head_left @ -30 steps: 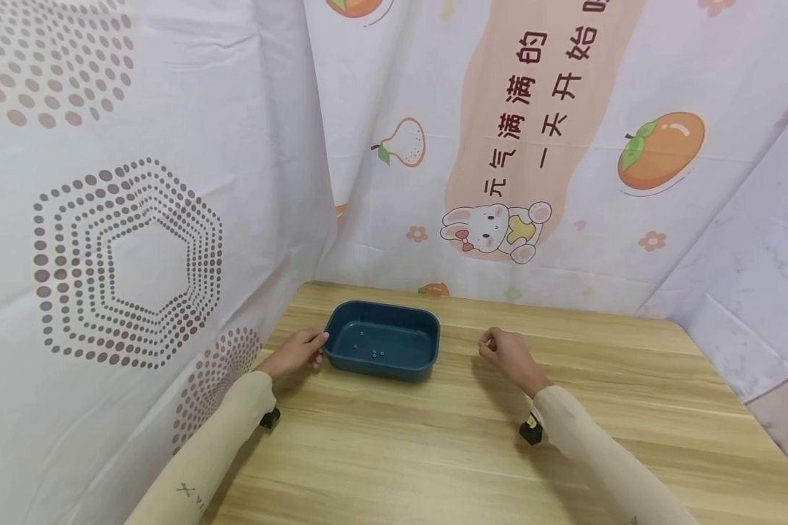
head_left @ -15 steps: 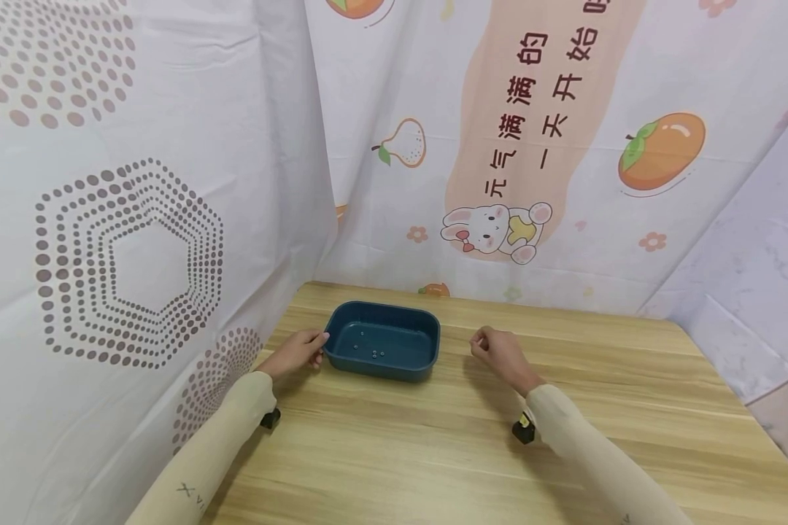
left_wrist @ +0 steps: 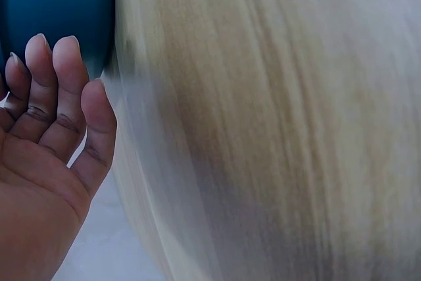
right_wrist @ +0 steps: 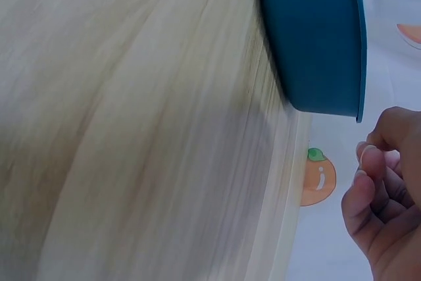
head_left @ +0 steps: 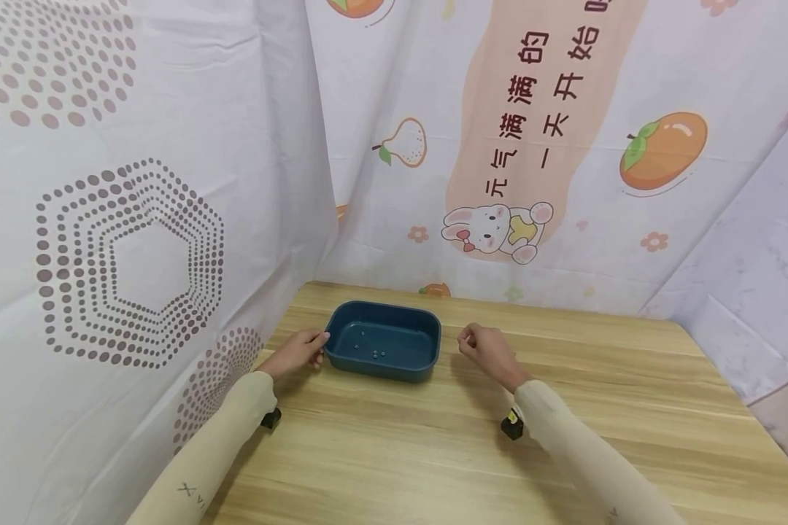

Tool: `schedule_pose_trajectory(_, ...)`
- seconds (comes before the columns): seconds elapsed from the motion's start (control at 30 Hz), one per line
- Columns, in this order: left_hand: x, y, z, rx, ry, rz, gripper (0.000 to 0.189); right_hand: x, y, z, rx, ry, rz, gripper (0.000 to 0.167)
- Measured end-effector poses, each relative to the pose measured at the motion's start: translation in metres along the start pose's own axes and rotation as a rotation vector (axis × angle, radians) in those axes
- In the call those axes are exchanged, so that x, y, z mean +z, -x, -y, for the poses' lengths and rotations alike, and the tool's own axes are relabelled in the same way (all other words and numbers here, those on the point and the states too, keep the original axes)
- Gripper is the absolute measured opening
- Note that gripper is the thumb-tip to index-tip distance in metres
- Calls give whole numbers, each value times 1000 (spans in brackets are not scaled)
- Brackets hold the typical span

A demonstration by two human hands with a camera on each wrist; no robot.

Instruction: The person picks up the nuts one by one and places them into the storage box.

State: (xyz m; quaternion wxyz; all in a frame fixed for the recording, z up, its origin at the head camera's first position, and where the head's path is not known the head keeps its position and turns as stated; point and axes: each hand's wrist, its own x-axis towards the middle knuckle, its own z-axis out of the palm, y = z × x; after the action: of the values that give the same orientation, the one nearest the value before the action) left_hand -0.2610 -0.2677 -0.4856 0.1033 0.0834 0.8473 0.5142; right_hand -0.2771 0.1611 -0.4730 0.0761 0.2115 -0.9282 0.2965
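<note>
A dark blue rectangular plastic basin (head_left: 387, 373) stands on the wooden table, and several tiny grey ring-like pieces (head_left: 376, 354) lie scattered on its floor. At its left end, my left hand (head_left: 300, 350) pinches the rim, thumb on top and fingers against the outer wall; the left wrist view shows those fingers (left_wrist: 66, 70) bent beside the blue side. My right hand (head_left: 489, 351) hovers just past the basin's right end, thumb and forefinger tips together and the other fingers curled. Seen from the right wrist, the fingertips (right_wrist: 368, 162) meet, and no object shows between them.
The light wood-grain table (head_left: 420, 452) reaches back to a white printed curtain (head_left: 381, 240). Another patterned curtain (head_left: 236, 219) hangs close along the left side, near the left forearm. Each wrist carries a small black camera, such as the right wrist camera (head_left: 512, 426).
My right hand has moved left toward the basin, fingertips still together. The left hand stays on the rim, and the basin and the tiny pieces have not moved.
</note>
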Motion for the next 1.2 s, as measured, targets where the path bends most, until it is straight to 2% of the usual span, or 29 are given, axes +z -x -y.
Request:
schedule_pose_trajectory(0.23,0,0,-3,-3,-1,-8,36,4,-4,5,-17,-8,-17,8)
schedule_pose_trajectory(0.47,0,0,-2,1,-1,-7,36,9,-9,11,-37,-14,-1,7)
schedule_pose_trajectory(0.73,0,0,-4,-8,-4,-11,36,16,-14,19,-79,-10,-39,4)
schedule_pose_trajectory(1.2,0,1,0,9,4,0,36,20,-13,26,-114,-28,-32,6)
